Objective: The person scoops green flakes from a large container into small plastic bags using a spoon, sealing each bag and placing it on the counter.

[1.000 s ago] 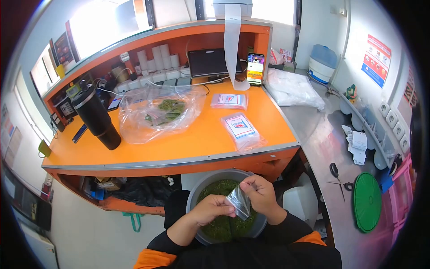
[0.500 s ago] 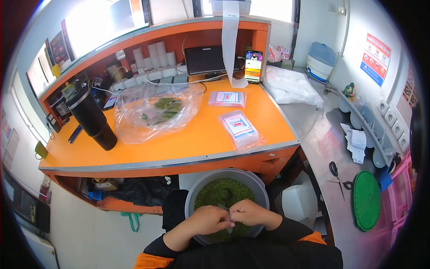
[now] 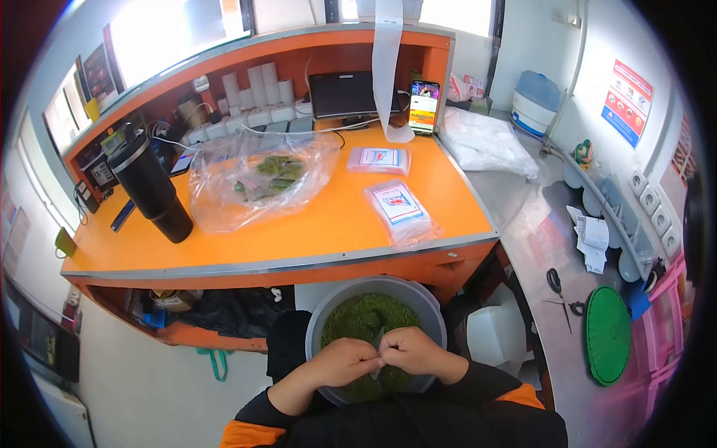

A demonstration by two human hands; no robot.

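Note:
My left hand point(image 3: 348, 363) and my right hand point(image 3: 413, 351) meet over a large grey tub point(image 3: 441, 321), fingers closed in a pinch. Between them is a small clear plastic bag point(image 3: 377, 371), of which only bits show above and below the fingers. Chopped green leaves point(image 3: 351, 313) fill the tub beneath. On the orange counter point(image 3: 299, 239) in front lie two packs of clear printed bags, the nearer pack point(image 3: 403, 213) and the farther pack point(image 3: 379, 160). A large clear bag point(image 3: 216, 201) there holds more green leaves.
A black tumbler point(image 3: 153, 190) stands at the counter's left. A phone point(image 3: 424, 108) leans at the back beside a tablet point(image 3: 343, 95). To the right, scissors point(image 3: 554, 282) and a green lid point(image 3: 607, 336) lie on the metal table. A white container point(image 3: 497, 336) stands right of the tub.
My hands stay together over the tub and pinch the small bag, with slight finger movement. The view has shifted a little; the counter items stay put.

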